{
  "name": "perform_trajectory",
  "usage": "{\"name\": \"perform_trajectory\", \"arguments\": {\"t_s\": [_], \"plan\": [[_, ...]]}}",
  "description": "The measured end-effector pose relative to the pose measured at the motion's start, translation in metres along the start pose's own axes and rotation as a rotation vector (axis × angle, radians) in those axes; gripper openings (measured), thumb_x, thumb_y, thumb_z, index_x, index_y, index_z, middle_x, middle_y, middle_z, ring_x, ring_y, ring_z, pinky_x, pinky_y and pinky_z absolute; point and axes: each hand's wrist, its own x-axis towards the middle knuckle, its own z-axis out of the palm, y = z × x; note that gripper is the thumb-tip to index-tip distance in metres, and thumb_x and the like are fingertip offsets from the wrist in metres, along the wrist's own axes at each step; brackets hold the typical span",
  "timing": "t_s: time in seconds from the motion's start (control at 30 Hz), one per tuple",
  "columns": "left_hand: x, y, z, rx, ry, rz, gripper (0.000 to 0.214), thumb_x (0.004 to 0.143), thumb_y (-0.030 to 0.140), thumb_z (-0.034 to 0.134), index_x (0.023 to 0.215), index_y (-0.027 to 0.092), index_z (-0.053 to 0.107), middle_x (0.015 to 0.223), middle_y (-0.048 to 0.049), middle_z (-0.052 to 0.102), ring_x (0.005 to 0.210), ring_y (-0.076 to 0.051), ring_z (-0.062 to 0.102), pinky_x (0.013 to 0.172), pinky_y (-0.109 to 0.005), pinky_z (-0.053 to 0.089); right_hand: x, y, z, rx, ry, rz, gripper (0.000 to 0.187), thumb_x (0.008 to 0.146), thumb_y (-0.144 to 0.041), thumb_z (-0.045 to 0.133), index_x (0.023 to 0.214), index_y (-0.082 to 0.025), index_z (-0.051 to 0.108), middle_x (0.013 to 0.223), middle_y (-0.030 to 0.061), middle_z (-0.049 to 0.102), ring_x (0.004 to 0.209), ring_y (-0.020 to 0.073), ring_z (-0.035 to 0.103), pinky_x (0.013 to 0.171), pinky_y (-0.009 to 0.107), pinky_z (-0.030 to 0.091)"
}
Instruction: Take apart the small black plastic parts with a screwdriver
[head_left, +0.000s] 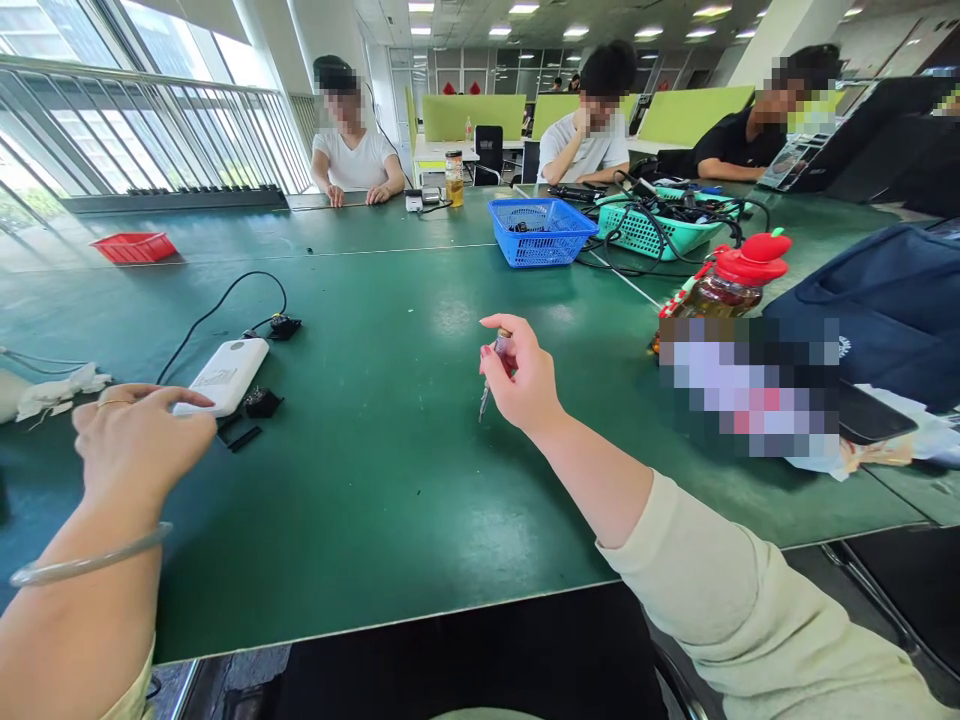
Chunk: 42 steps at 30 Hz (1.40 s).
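Observation:
My right hand (525, 378) hovers over the middle of the green table (390, 450), fingers closed on a small slim tool (489, 385) whose metal tip points down. My left hand (139, 440) is raised at the left, fingers curled together, and I cannot see whether anything is in them. It is just beside a white power bank (225, 375) with a black cable (217, 305). Small black parts (255, 410) lie next to the power bank.
A blue basket (541, 230) and a teal basket (652, 225) of cables stand at the back, a red tray (135, 246) far left. A red-capped bottle (731, 280) and a dark blue bag (885, 300) are on the right. Three people sit across the table.

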Motion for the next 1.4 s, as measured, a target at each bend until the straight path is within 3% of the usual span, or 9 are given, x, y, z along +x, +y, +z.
{"name": "perform_trajectory", "arguments": {"t_s": [0.1,0.27,0.47,0.57,0.77,0.83,0.97,1.1,1.4], "plan": [[-0.002,0.009,0.005,0.119,-0.063,-0.063,0.045,0.074,0.054,0.055,0.095,0.023,0.079,0.126,-0.019,0.058,0.132,-0.047,0.044,0.103,-0.061,0.045,0.0,0.001,0.0,0.001,0.007,0.004,0.024,0.094,-0.025,0.052,0.119,-0.026,0.052,0.065,-0.0071,0.054,0.05,0.0112,0.05,0.053,0.028,0.045],[-0.003,0.02,0.013,0.262,-0.224,-0.006,0.068,0.076,0.073,0.046,0.1,0.021,0.081,0.113,-0.0235,0.062,0.128,-0.042,0.05,0.105,-0.055,0.046,0.0,0.0,0.0,0.003,-0.002,0.013,0.025,0.094,-0.023,0.051,0.119,-0.026,0.052,0.064,-0.0077,0.052,0.05,0.0112,0.05,0.054,0.028,0.045],[-0.002,0.021,0.016,0.258,-0.3,-0.021,0.052,0.076,0.061,0.052,0.093,0.021,0.081,0.113,-0.0216,0.065,0.124,-0.041,0.054,0.102,-0.051,0.049,0.0,-0.001,0.0,0.016,-0.002,-0.003,0.025,0.093,-0.021,0.051,0.118,-0.026,0.052,0.063,-0.008,0.053,0.05,0.0111,0.05,0.055,0.029,0.045],[-0.003,0.019,0.011,0.169,-0.222,-0.011,0.038,0.076,0.051,0.053,0.08,0.023,0.077,0.111,-0.0173,0.068,0.125,-0.038,0.055,0.105,-0.051,0.048,0.0,-0.001,0.0,0.01,0.005,0.004,0.025,0.093,-0.022,0.051,0.118,-0.026,0.052,0.063,-0.0077,0.053,0.05,0.0111,0.05,0.054,0.028,0.045],[-0.003,0.018,0.006,-0.107,0.241,0.067,0.031,0.08,0.046,0.049,0.079,0.022,0.067,0.113,-0.0154,0.066,0.129,-0.032,0.054,0.11,-0.048,0.046,0.0,-0.001,0.0,0.023,0.01,-0.006,0.025,0.094,-0.022,0.051,0.118,-0.027,0.052,0.063,-0.0077,0.053,0.05,0.0113,0.05,0.054,0.028,0.045],[-0.003,0.021,0.008,-0.148,0.24,0.134,0.028,0.08,0.045,0.049,0.076,0.022,0.065,0.114,-0.0161,0.066,0.132,-0.031,0.053,0.112,-0.047,0.045,-0.001,-0.001,0.0,0.019,0.006,-0.004,0.025,0.094,-0.023,0.051,0.119,-0.027,0.052,0.063,-0.0077,0.053,0.05,0.0114,0.051,0.054,0.029,0.045],[-0.003,0.027,0.015,-0.155,0.087,0.196,0.025,0.08,0.043,0.049,0.071,0.024,0.063,0.119,-0.0122,0.07,0.133,-0.03,0.055,0.11,-0.046,0.046,-0.001,-0.001,-0.001,0.014,0.004,0.0,0.025,0.094,-0.024,0.052,0.119,-0.027,0.052,0.063,-0.0078,0.052,0.05,0.0114,0.051,0.053,0.028,0.044],[-0.002,0.031,0.016,-0.133,0.028,0.158,0.024,0.081,0.042,0.05,0.078,0.023,0.066,0.132,-0.0061,0.07,0.123,-0.029,0.064,0.109,-0.045,0.047,0.0,-0.002,-0.001,0.013,0.006,0.002,0.024,0.094,-0.024,0.051,0.118,-0.027,0.052,0.063,-0.0078,0.051,0.051,0.0113,0.051,0.053,0.028,0.044],[-0.005,0.038,0.014,-0.189,-0.07,0.047,0.051,0.08,0.039,0.059,0.128,0.021,0.063,0.124,-0.0083,0.074,0.117,-0.027,0.07,0.107,-0.04,0.049,0.0,-0.002,0.0,0.017,-0.003,0.0,0.025,0.093,-0.022,0.051,0.118,-0.026,0.052,0.063,-0.0076,0.055,0.05,0.0116,0.052,0.054,0.029,0.046]]}}
